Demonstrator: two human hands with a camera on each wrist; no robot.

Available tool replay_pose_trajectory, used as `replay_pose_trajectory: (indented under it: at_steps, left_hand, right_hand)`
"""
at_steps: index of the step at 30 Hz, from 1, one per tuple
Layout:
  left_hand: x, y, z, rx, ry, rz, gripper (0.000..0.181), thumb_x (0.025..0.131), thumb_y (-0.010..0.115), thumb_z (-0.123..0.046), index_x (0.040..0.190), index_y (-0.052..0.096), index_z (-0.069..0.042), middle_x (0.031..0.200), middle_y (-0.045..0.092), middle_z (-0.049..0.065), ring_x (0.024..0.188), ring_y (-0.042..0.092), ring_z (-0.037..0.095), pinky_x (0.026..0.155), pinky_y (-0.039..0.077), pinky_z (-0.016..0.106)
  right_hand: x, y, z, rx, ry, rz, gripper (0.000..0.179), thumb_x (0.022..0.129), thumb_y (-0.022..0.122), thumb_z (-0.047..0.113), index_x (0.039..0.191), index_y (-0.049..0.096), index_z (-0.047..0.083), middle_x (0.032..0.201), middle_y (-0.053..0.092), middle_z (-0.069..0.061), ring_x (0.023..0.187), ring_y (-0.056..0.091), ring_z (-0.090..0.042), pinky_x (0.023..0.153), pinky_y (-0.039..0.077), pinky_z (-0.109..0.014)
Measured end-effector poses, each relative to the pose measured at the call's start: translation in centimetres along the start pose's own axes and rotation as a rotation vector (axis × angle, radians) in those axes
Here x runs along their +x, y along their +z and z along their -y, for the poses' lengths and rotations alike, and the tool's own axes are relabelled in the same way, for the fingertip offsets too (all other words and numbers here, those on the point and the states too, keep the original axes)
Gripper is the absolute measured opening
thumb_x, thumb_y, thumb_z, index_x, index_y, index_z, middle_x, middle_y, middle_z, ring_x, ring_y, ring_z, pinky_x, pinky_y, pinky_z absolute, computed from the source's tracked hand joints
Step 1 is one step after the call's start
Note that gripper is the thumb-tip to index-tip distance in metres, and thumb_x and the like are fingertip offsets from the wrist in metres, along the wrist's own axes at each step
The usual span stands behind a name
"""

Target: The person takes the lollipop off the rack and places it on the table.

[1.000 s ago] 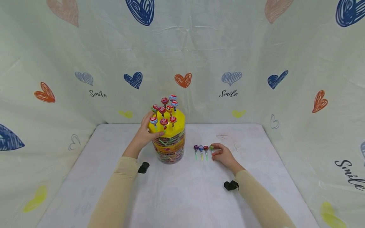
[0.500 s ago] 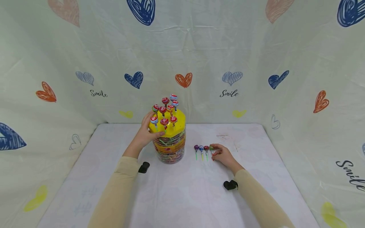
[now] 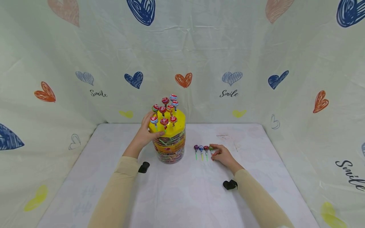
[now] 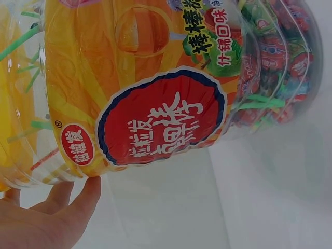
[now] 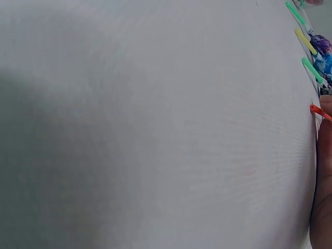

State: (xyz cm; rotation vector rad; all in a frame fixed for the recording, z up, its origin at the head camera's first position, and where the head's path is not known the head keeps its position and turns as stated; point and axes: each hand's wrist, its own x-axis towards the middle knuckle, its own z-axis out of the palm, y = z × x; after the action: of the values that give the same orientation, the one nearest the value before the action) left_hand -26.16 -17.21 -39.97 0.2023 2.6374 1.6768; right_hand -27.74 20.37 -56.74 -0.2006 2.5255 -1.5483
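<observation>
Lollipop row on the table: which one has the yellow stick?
The blue-wrapped round lollipop, second from left. Only its stick is yellow: the purple-wrapped lollipop and red-wrapped lollipop beside it have green ones, the green-wrapped lollipop at the right hand red-orange.

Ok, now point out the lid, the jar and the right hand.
Lid [image 3: 169, 130]: head view, bare yellow top.
Jar [image 3: 169, 147]: head view, middle of its side.
Right hand [image 3: 224, 155]: head view, middle of the hand.

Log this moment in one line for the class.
left hand: holds candy jar | right hand: pinches green lollipop | three lollipops: beside it on table
</observation>
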Motion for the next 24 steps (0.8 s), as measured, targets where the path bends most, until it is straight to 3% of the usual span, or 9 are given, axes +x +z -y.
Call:
replay_pose_trajectory:
  at_steps: [13, 20, 24]
  left_hand:
    - [-0.2, 0.1, -0.2, -0.005, -0.006, -0.005, 0.097, 0.084, 0.077, -0.017, 0.157, 0.014, -0.028, 0.162, 0.000, 0.001, 0.142, 0.021, 0.035, 0.111, 0.029, 0.054]
    - [-0.3, 0.1, -0.2, -0.001, -0.015, -0.003, 0.098, 0.084, 0.078, -0.016, 0.157, 0.013, -0.028, 0.162, -0.001, 0.002, 0.143, 0.019, 0.036, 0.111, 0.029, 0.055]
    - [-0.3, 0.1, -0.2, 0.002, -0.014, -0.003, 0.098, 0.084, 0.077, -0.016, 0.157, 0.013, -0.028, 0.162, -0.001, 0.002, 0.143, 0.019, 0.036, 0.111, 0.030, 0.054]
  right_hand:
    - [-0.7, -0.9, 1.4, 0.053, 0.026, -0.017, 0.062, 0.084, 0.067, -0.008, 0.142, 0.051, 0.010, 0.140, 0.045, -0.017, 0.087, 0.061, -0.021, 0.068, 0.051, -0.028]
    - [-0.9, -1.6, 5.4, 0.165, -0.133, -0.026, 0.058, 0.086, 0.067, -0.008, 0.140, 0.051, 0.005, 0.140, 0.047, -0.022, 0.101, 0.059, -0.033, 0.075, 0.054, -0.024]
    - [-1.0, -1.5, 8.0, 0.247, -0.192, -0.021, 0.055, 0.085, 0.069, -0.006, 0.137, 0.055, 0.008, 0.137, 0.051, -0.017, 0.106, 0.056, -0.040, 0.077, 0.056, -0.025]
